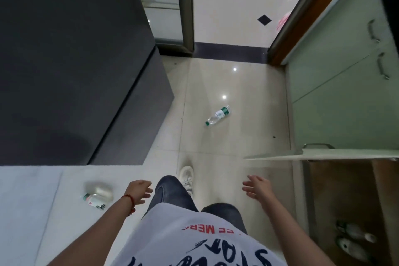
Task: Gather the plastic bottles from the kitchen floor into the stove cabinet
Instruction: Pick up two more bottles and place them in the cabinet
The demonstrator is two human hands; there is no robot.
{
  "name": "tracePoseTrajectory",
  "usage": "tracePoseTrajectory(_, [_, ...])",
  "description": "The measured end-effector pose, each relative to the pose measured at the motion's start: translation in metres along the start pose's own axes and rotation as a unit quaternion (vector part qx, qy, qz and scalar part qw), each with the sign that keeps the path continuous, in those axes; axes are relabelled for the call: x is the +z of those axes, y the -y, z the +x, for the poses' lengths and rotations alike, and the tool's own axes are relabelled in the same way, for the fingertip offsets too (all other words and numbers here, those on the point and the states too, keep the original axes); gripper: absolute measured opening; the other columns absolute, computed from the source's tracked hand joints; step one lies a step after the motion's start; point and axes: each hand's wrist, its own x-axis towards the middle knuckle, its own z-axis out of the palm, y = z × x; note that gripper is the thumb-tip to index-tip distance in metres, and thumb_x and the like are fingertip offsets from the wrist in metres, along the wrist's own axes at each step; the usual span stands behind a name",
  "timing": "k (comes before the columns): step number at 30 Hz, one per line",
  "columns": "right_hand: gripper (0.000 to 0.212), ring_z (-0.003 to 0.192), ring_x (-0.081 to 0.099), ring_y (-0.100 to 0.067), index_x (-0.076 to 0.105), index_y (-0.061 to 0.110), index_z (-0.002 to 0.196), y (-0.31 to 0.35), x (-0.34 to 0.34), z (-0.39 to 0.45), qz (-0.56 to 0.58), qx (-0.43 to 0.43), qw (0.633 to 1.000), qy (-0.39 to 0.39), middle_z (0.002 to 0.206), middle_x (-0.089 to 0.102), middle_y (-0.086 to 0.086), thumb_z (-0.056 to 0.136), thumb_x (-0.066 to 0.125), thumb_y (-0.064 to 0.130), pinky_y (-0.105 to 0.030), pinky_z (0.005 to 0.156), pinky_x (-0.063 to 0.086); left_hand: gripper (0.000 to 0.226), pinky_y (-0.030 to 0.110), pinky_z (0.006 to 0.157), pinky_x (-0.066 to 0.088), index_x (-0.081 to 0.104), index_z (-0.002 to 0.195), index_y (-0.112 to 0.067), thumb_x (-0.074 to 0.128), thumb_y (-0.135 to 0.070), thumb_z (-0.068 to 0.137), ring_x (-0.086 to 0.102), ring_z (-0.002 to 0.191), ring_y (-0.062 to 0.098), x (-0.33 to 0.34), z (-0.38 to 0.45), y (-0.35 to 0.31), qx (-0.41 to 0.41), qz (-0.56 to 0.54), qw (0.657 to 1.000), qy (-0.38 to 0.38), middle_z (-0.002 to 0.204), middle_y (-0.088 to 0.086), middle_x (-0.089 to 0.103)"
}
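Clear bottle ahead on floor: green cap, green-and-white label. Second clear bottle by my left hand: green cap, white label, red mark, dark zigzag print. Floor glossy beige tile, dark strip at doorway. Counter matte black. Cabinet doors pale green. My wrist cord red. My shirt white, red and navy lettering; jeans dark grey; shoe white.

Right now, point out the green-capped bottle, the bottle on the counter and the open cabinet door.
Green-capped bottle (217, 115): head view, on its label.
Counter bottle (98, 195): head view, on its clear body.
Cabinet door (323, 154): head view, on its top edge.
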Motion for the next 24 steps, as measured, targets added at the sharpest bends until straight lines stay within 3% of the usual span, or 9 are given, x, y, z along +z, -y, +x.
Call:
tracePoseTrajectory(3, [0.025,0.065,0.058,-0.022,0.056,0.0,0.111,0.025,0.014,0.009,0.006,-0.006,1.0,0.004,0.095,0.061,-0.018,0.093,0.046,0.014,-0.028,0.058,0.044,0.013,0.027,0.062,0.043,0.06,0.086,-0.013,0.05,-0.021,0.089,0.059,0.071,0.018,-0.002,0.014,-0.059,0.029,0.016,0.999,0.016,0.081,0.006,0.065])
tracePoseTrajectory(6, [0.023,0.067,0.06,-0.025,0.056,0.002,0.11,0.052,0.019,0.021,0.028,-0.008,1.0,0.002,0.096,0.062,-0.02,0.093,0.046,0.016,-0.03,0.059,0.047,0.015,0.027,0.064,0.042,0.059,0.096,-0.01,0.049,-0.02,0.091,0.058,0.081,0.023,0.004,0.025,-0.122,0.065,0.028,0.997,0.035,0.09,0.009,0.063])
tracePoseTrajectory(13, [0.02,0.071,0.062,-0.025,0.055,0.005,0.107,0.141,0.009,0.08,0.054,-0.011,0.998,0.004,0.094,0.063,-0.017,0.092,0.047,0.016,-0.03,0.065,0.048,0.016,0.033,0.079,0.044,0.058,0.099,-0.012,0.048,-0.023,0.092,0.058,0.089,0.024,0.026,0.05,-0.245,0.112,0.008,0.993,0.041,0.097,0.009,0.063])
tracePoseTrajectory(20, [0.029,0.073,0.06,-0.029,0.054,-0.002,0.116,0.241,0.001,0.143,-0.016,-0.015,1.0,0.004,0.114,0.062,-0.029,0.093,0.044,0.014,-0.031,0.064,0.048,0.024,0.036,0.08,0.046,0.059,0.106,-0.007,0.048,-0.023,0.092,0.059,0.092,0.026,0.044,0.075,-0.285,0.056,-0.01,0.998,0.009,0.1,0.011,0.063])
tracePoseTrajectory(24, [0.025,0.067,0.058,-0.022,0.056,0.001,0.11,0.283,0.018,0.17,-0.067,-0.025,0.997,0.023,0.111,0.063,-0.027,0.092,0.045,0.015,-0.029,0.061,0.046,0.026,0.037,0.082,0.046,0.059,0.107,-0.004,0.048,-0.022,0.092,0.059,0.091,0.027,0.043,0.092,-0.288,0.015,-0.027,0.999,-0.008,0.099,0.013,0.063])
